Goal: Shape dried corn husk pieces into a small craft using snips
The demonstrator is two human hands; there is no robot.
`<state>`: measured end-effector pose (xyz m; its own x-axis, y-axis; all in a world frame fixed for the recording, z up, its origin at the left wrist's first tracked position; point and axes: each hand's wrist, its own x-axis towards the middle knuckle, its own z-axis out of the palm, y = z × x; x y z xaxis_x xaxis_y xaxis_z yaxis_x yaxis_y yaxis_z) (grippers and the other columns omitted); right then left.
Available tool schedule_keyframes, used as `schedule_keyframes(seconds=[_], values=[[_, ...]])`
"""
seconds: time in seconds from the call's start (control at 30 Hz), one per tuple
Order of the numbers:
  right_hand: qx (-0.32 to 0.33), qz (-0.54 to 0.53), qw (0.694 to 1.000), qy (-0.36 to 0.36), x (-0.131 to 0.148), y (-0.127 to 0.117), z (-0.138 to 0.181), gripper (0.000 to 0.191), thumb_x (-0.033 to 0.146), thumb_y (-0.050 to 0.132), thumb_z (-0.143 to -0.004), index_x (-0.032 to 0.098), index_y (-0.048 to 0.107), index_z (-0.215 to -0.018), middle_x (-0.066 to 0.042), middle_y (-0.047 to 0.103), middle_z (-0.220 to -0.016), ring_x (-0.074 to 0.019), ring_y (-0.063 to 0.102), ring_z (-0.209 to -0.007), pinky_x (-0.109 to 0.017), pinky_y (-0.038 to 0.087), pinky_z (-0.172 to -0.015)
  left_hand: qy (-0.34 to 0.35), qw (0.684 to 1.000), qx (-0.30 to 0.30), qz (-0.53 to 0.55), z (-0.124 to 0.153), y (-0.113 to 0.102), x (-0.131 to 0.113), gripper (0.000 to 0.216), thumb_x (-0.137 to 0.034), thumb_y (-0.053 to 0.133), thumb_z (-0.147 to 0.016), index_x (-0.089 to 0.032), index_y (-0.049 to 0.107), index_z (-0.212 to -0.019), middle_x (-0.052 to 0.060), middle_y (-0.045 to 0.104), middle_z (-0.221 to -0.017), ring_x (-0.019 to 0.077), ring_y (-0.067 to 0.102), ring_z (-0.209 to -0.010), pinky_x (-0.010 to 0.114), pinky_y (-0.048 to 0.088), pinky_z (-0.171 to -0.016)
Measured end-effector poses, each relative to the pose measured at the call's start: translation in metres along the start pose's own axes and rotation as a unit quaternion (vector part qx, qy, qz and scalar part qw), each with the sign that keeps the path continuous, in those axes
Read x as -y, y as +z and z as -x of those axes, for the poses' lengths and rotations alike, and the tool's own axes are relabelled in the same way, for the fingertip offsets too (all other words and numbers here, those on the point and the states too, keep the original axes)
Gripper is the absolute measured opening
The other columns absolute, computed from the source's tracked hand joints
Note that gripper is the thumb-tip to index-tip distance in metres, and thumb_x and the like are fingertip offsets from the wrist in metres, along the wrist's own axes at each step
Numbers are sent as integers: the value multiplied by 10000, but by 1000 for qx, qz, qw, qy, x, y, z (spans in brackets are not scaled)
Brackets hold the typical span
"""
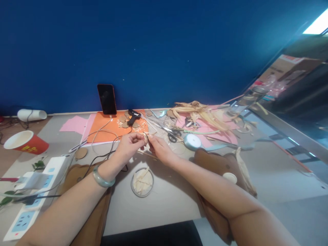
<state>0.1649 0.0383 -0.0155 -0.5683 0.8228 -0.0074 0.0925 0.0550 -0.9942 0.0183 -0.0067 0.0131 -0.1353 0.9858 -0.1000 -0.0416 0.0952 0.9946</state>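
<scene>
My left hand and my right hand meet over the middle of the table, fingertips pinched close together. Between them is something small, with a pale bit and a thin dark edge; its kind is too small to tell. A green bangle circles my left wrist. Just below the hands sits a round dish holding pale, flat, husk-like strips. Beyond the fingers lie a black glue gun and scissors with black handles. A ribbon spool rests right of my right hand.
A phone leans on the blue wall. Dried husks cover pink paper at the back right. On the left are a power strip, cables, and a tilted red paper cup. Brown cloth lies under my right forearm.
</scene>
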Motion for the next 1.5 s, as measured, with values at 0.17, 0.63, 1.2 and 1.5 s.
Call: schedule_keyframes(seconds=[0.17,0.63,1.2,1.5], values=[[8,-3,1000,3,0,0,0,480,601,366,-925,197,464,-685,60,320,-536,-93,301,-463,-236,245,-433,2,1000,6,2,0,-1,1,222,-308,775,-602,-167,605,-626,-21,601,-546,112,563,-520,236,433,-558],[-35,-88,995,36,7,6,3,484,620,411,-898,211,395,-639,77,279,-483,-80,223,-418,-239,185,-408,15,1000,-2,27,1,-1,0,236,-326,778,-641,-159,614,-672,-25,600,-561,103,549,-533,234,436,-579],[-32,-11,999,6,7,12,10,529,642,328,-917,208,414,-628,52,331,-500,-101,295,-467,-247,238,-445,83,991,-99,46,1,-2,0,216,-339,743,-718,-160,621,-726,4,669,-632,125,620,-628,244,463,-649],[-30,-41,999,11,5,12,9,510,641,355,-909,208,413,-645,58,314,-498,-97,276,-456,-246,227,-441,86,992,-92,28,2,-1,0,202,-333,743,-717,-165,632,-708,7,671,-625,132,627,-625,254,483,-663]])
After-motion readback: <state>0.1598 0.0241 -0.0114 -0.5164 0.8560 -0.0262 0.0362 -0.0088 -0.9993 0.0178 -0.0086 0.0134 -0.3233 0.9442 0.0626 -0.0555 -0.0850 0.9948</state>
